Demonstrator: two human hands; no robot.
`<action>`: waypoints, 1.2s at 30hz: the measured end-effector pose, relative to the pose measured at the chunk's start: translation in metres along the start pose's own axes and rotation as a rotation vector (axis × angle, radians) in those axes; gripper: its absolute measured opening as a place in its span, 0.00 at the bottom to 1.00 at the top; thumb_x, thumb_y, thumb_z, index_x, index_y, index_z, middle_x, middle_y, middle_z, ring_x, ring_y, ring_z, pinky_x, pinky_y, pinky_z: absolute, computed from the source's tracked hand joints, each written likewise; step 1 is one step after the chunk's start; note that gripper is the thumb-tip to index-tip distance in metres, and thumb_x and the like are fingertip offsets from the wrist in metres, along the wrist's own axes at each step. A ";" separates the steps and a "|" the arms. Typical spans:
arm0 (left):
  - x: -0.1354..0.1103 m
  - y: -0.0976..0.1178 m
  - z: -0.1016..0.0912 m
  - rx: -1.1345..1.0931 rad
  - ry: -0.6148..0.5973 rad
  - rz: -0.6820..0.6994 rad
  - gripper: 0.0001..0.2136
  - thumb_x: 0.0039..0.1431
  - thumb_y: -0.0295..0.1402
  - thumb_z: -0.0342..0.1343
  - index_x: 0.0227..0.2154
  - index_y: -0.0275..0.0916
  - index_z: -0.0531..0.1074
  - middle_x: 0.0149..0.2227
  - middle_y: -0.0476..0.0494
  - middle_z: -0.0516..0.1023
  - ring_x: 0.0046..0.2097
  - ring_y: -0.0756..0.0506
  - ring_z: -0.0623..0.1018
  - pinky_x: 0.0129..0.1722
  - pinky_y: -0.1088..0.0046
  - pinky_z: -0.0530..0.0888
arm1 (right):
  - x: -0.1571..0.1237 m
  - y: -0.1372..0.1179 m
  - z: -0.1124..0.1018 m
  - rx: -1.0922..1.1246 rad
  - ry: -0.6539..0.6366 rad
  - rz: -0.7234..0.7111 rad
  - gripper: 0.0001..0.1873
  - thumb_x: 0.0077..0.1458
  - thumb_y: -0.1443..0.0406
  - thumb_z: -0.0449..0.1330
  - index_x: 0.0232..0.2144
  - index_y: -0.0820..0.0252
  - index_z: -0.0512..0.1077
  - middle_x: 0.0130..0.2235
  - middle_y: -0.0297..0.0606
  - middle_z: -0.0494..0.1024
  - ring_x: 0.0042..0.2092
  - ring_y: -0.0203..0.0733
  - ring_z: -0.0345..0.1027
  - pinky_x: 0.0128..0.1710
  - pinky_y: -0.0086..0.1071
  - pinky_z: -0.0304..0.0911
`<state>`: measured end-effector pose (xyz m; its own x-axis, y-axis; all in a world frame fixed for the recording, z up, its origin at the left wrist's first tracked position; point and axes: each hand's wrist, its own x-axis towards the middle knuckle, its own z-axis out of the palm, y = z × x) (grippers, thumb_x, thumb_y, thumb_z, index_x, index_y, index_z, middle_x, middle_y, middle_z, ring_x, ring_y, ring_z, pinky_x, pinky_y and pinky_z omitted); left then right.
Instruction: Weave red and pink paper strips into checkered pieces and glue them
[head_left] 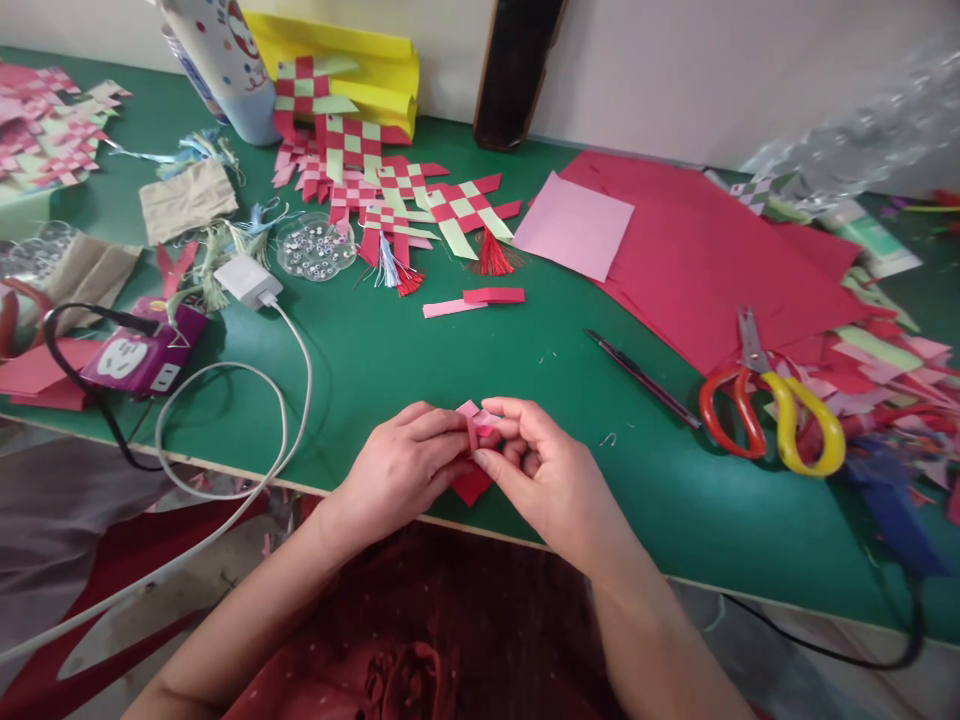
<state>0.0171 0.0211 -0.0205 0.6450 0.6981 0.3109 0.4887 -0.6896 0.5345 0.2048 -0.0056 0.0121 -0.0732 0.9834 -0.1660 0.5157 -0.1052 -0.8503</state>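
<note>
Close to the table's front edge, my left hand [411, 455] and my right hand [541, 458] both grip a small folded piece of red and pink paper strips [474, 484]. The left fingers press on its left side. My right thumb and fingers pinch it from the right. Part of the piece is hidden behind the fingers. Just beyond my hands lie a loose pink paper strip [450, 309] and a red paper strip [495, 295]. Farther back are woven red and green paper fish [461, 208], some with tassels.
Scissors [752, 375] and a dark pen-like tool [641, 378] lie on the right, by red paper sheets [720, 260] and scraps. On the left are a purple power strip [142, 355], a white charger [247, 281] with a looping cable, and a dish of small beads [316, 247].
</note>
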 end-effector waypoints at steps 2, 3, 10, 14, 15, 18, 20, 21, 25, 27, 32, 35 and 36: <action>0.000 0.000 0.000 0.005 0.001 0.002 0.07 0.66 0.31 0.54 0.42 0.36 0.75 0.46 0.42 0.78 0.42 0.46 0.74 0.45 0.67 0.75 | 0.000 0.002 0.001 -0.045 0.019 -0.026 0.20 0.57 0.63 0.60 0.53 0.53 0.69 0.43 0.37 0.80 0.29 0.33 0.72 0.33 0.30 0.73; 0.000 0.000 0.001 0.006 0.003 0.004 0.07 0.66 0.30 0.54 0.42 0.36 0.75 0.46 0.42 0.78 0.42 0.46 0.74 0.45 0.67 0.75 | 0.000 0.003 0.001 -0.065 0.023 -0.053 0.21 0.58 0.64 0.59 0.54 0.53 0.68 0.47 0.39 0.79 0.31 0.34 0.73 0.35 0.31 0.73; 0.001 0.001 0.001 0.000 0.016 0.007 0.06 0.65 0.30 0.55 0.40 0.35 0.76 0.45 0.42 0.78 0.41 0.45 0.74 0.44 0.67 0.75 | 0.005 0.003 0.002 -0.076 -0.072 -0.229 0.19 0.61 0.70 0.54 0.53 0.51 0.68 0.52 0.39 0.75 0.51 0.40 0.72 0.50 0.36 0.71; 0.002 0.002 -0.001 -0.005 0.031 0.001 0.07 0.65 0.30 0.55 0.41 0.35 0.76 0.45 0.42 0.78 0.42 0.45 0.74 0.44 0.69 0.75 | 0.000 -0.001 0.000 -0.016 -0.050 -0.212 0.08 0.62 0.67 0.56 0.42 0.52 0.73 0.44 0.35 0.78 0.40 0.36 0.75 0.41 0.29 0.72; 0.002 0.003 -0.001 -0.016 0.039 0.000 0.07 0.65 0.31 0.55 0.42 0.35 0.76 0.46 0.42 0.78 0.43 0.46 0.74 0.45 0.69 0.75 | -0.003 -0.002 -0.001 -0.015 -0.033 -0.224 0.07 0.62 0.66 0.56 0.40 0.53 0.73 0.42 0.35 0.78 0.39 0.35 0.75 0.39 0.28 0.72; 0.003 0.004 -0.003 -0.052 0.053 0.000 0.08 0.64 0.31 0.57 0.43 0.35 0.76 0.46 0.42 0.79 0.44 0.47 0.76 0.46 0.69 0.75 | -0.011 0.000 -0.003 -0.096 0.020 -0.245 0.04 0.62 0.66 0.57 0.38 0.54 0.72 0.38 0.34 0.79 0.36 0.35 0.74 0.37 0.27 0.70; 0.004 0.004 -0.004 -0.068 0.039 -0.006 0.08 0.63 0.30 0.58 0.43 0.35 0.75 0.46 0.42 0.79 0.44 0.46 0.76 0.47 0.69 0.75 | -0.015 0.003 -0.004 -0.213 0.070 -0.254 0.05 0.62 0.66 0.56 0.40 0.55 0.72 0.36 0.34 0.79 0.35 0.35 0.74 0.36 0.28 0.70; 0.005 0.004 -0.004 -0.074 0.029 -0.011 0.07 0.63 0.29 0.59 0.43 0.35 0.75 0.46 0.42 0.79 0.44 0.46 0.77 0.46 0.68 0.75 | -0.016 0.005 -0.003 -0.272 0.099 -0.262 0.07 0.62 0.66 0.56 0.42 0.55 0.72 0.35 0.35 0.80 0.34 0.36 0.74 0.35 0.29 0.69; 0.006 0.004 -0.005 -0.079 0.012 -0.036 0.08 0.62 0.27 0.58 0.44 0.36 0.74 0.46 0.42 0.79 0.43 0.46 0.77 0.46 0.67 0.75 | -0.012 0.011 0.001 -0.404 0.175 -0.272 0.11 0.63 0.66 0.54 0.47 0.56 0.70 0.34 0.35 0.81 0.32 0.37 0.74 0.34 0.29 0.68; 0.006 0.004 -0.005 -0.076 0.008 -0.044 0.09 0.61 0.27 0.58 0.45 0.37 0.74 0.46 0.42 0.79 0.43 0.45 0.77 0.45 0.66 0.76 | -0.008 0.013 0.003 -0.432 0.187 -0.258 0.12 0.63 0.65 0.54 0.48 0.56 0.70 0.35 0.35 0.81 0.31 0.37 0.74 0.33 0.30 0.68; 0.006 0.006 -0.006 -0.088 -0.007 -0.068 0.12 0.59 0.24 0.57 0.46 0.36 0.71 0.46 0.42 0.78 0.44 0.45 0.76 0.46 0.65 0.75 | 0.001 0.012 0.005 -0.459 0.149 -0.204 0.15 0.61 0.65 0.56 0.50 0.58 0.69 0.37 0.36 0.83 0.30 0.38 0.75 0.30 0.30 0.67; 0.005 0.008 -0.006 -0.083 -0.012 -0.128 0.15 0.58 0.25 0.58 0.48 0.35 0.68 0.41 0.43 0.78 0.39 0.46 0.75 0.43 0.67 0.75 | 0.002 0.010 0.003 -0.445 0.135 -0.200 0.15 0.60 0.66 0.56 0.50 0.58 0.69 0.38 0.36 0.83 0.31 0.38 0.76 0.31 0.30 0.67; 0.004 0.009 -0.006 -0.081 -0.006 -0.141 0.16 0.59 0.25 0.58 0.50 0.34 0.67 0.41 0.43 0.78 0.39 0.47 0.75 0.42 0.68 0.75 | 0.002 0.009 0.002 -0.441 0.135 -0.196 0.15 0.60 0.67 0.56 0.50 0.58 0.69 0.38 0.35 0.83 0.32 0.39 0.76 0.31 0.30 0.67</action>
<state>0.0205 0.0194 -0.0098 0.5771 0.7856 0.2234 0.5259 -0.5667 0.6343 0.2077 -0.0048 0.0027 -0.1089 0.9918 0.0662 0.8173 0.1273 -0.5619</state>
